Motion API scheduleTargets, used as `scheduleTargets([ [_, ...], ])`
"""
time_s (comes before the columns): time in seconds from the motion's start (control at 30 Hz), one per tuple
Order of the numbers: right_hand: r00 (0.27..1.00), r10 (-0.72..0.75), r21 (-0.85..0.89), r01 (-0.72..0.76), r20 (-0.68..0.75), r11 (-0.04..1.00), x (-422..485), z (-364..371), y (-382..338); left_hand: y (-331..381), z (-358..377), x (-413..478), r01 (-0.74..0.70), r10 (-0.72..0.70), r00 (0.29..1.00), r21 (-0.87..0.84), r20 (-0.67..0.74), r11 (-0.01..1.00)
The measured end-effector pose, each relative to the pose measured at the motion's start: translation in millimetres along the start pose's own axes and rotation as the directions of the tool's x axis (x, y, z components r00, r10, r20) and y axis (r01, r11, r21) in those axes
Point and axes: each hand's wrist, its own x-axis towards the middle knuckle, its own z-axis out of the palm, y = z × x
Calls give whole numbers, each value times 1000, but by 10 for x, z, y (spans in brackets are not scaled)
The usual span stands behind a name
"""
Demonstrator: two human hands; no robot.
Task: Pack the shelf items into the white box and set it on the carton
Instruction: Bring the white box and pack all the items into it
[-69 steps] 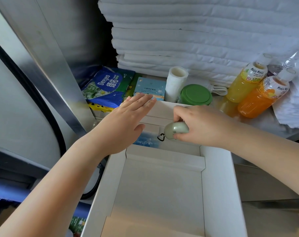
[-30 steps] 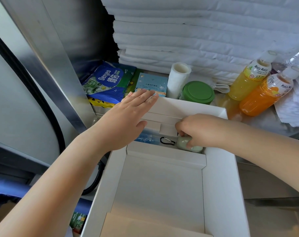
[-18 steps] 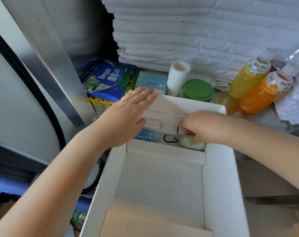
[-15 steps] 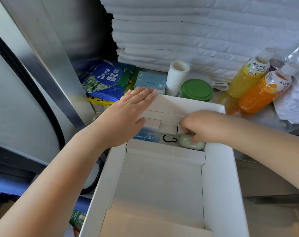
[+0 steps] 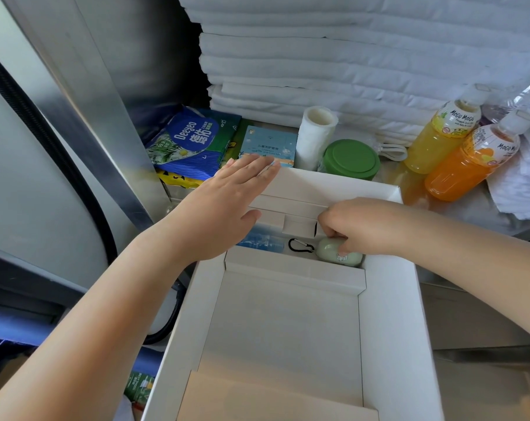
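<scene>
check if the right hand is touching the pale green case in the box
Touching. The head view shows fingers of the right hand curled down onto the pale green case, no gap, in the far slot of the white box.

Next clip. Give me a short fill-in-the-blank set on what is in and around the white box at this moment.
1. The right hand pinches a small pale ____ case at the far end of the white box.
2. The carabiner lying just left of that case is ____ in colour.
3. On the shelf, beside the yellow Mogu Mogu bottle, stands another filled with ____ drink.

Missing words: green; black; orange.
</scene>
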Motion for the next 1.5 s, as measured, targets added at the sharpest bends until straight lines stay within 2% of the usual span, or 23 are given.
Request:
scheduleTargets([
  [0.2, 997, 34, -130, -26, 64, 991, 29, 3, -81, -1, -7, -1, 7, -7, 1000, -4, 11, 1000],
  [0.33, 997, 41, -131, -33, 59, 991, 19, -36, -70, 2, -7, -7, 5, -5, 1000, 3, 8, 1000],
  [0.6, 999, 39, 9, -39, -36, 999, -109, -15, -26, 14, -7, 3, 18, -18, 1000, -7, 22, 1000],
  [0.67, 991, 32, 27, -29, -132, 999, -145, -84, -9, 12, -8, 11, 20, -20, 1000, -27, 21, 999],
  [0.77, 913, 0, 142, 63, -407, 988, -218, -211, -20, 5, -10, 13, 38, -39, 999, -106, -6, 994],
  [0.87, 740, -8, 163, 158, -672, 974, -301, -277, -59, 0, -5, 5, 52, -58, 998, -179, -28, 983],
  [0.93, 648, 1, 139, 162, -761, 977, -308, -290, -55, -3, -25, -2, 65, -76, 996, -236, -40, 969],
  [1.03, 606, 28, 154, 157, -795, 976, -235, -287, -16, -78, -108, -2, 89, -137, 979, -288, -149, 953],
  [1.1, 598, 25, 158, 171, -801, 973, -173, -258, -2, -222, -159, -13, 178, -227, 940, -203, -254, 963],
  [1.17, 598, 14, 159, 190, -801, 969, -122, -222, 7, -383, -165, -29, 297, -303, 909, -63, -285, 953],
  [1.23, 602, 29, 196, 213, -798, 957, -96, -202, 27, -487, -98, -37, 364, -345, 913, 51, -217, 930],
  [1.33, 578, 52, 228, 236, -814, 945, -90, -188, 60, -576, 77, -22, 375, -358, 926, 183, -120, 909],
  [1.5, 548, 49, 214, 241, -835, 947, -91, -167, 69, -726, 231, 2, 395, -385, 918, 286, -93, 873],
])
